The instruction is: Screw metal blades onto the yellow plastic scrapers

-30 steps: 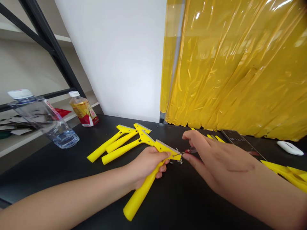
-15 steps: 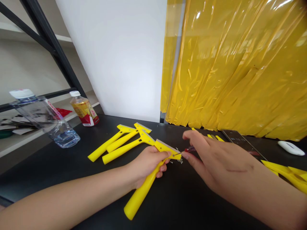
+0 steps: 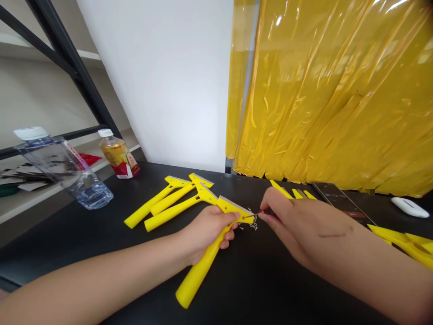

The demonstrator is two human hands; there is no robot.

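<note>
Right hand (image 3: 301, 225) more curled, screws (image 3: 254, 225) nearby

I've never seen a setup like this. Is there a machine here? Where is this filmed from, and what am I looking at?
No machine: these are one person's bare hands, seen through a camera worn on that person's head, looking forward and down.

The left hand grips a yellow scraper near its broad end. The right hand holds a thin screwdriver, its tip seemingly at a screw there.

On the black table, three more scrapers lie to the left, and small metal pieces lie near the held one. To the right are a phone, a small white case and more yellow pieces. At the far left are a clear bottle and a smaller, labelled bottle.
</note>
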